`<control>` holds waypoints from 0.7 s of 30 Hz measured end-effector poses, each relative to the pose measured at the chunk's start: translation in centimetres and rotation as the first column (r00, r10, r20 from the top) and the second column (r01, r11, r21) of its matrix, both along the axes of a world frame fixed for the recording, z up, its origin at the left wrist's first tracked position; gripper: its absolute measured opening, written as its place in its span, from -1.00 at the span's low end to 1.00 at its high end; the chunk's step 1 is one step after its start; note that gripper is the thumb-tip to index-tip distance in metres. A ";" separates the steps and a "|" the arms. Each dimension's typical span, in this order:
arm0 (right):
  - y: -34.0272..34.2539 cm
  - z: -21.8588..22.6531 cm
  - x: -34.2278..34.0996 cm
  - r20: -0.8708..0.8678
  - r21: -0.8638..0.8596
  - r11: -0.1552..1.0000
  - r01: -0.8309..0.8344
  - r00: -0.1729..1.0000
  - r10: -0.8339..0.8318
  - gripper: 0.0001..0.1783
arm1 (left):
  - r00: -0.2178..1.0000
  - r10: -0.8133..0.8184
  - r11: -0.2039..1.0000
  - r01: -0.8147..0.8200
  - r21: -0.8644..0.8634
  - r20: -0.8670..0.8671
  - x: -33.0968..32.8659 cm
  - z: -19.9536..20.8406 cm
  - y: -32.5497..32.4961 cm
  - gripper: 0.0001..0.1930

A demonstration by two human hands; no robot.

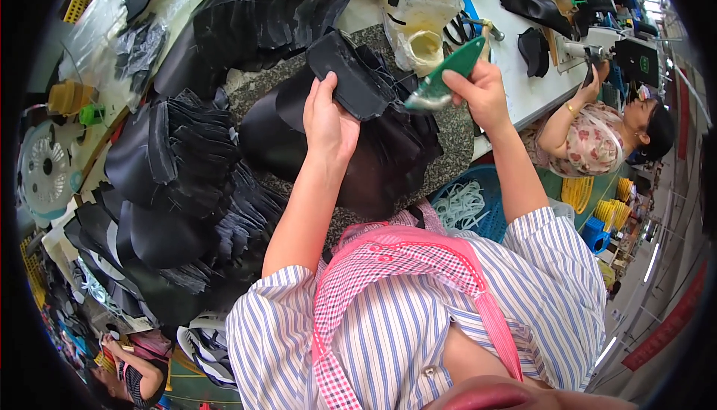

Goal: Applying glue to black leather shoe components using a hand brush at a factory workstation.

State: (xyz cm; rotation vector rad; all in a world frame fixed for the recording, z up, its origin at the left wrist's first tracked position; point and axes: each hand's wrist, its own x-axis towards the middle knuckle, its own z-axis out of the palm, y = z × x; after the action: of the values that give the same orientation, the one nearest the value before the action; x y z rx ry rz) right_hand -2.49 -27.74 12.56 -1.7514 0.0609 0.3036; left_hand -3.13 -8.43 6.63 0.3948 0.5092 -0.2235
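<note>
My left hand point(328, 128) is closed on a black leather shoe piece point(349, 75), thumb on its face, tilted over a fanned stack of similar black pieces point(381, 160). In my right hand point(485, 96) is a flat green plastic spreader point(457, 60), pinched between thumb and fingers. Whitish, glue-like stuff coats the spreader's lower edge, which points toward the held piece with a small gap between them. Under the stack lies a speckled stone slab point(457, 137). Just beyond the spreader stands a glue-crusted pot point(424, 50) with a plastic bag around it.
More stacks of black leather pieces lie left point(183, 148) and far left point(231, 33). A fan point(46, 162) stands at the left edge. Blue-handled scissors point(464, 25) lie beyond the pot. A blue basket point(491, 214) holds white strips. At right, a co-worker point(597, 137) sits by a sewing machine point(597, 44).
</note>
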 end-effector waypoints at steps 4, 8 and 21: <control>2.5 -1.1 3.9 0.412 -0.307 0.940 -0.148 0.870 0.271 -0.91 | 0.987 -0.160 0.986 0.159 0.045 0.030 -0.3 0.1 -1.2 -0.77; 2.8 -0.2 6.9 0.642 -0.375 0.917 -0.136 0.676 0.363 -0.86 | 0.966 -0.259 0.964 0.256 0.070 0.027 -0.4 1.2 -1.0 -0.77; 4.1 2.6 6.9 0.424 -0.616 0.596 -0.515 0.421 0.802 -0.86 | 0.960 -0.277 0.951 0.267 0.158 0.041 0.2 0.9 0.1 -0.83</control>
State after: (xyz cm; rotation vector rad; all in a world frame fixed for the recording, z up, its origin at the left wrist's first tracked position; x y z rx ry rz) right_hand 4.36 -23.59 15.12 -2.1319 -1.2740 0.2193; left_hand -2.92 -8.33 7.54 0.6195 0.4095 -0.4398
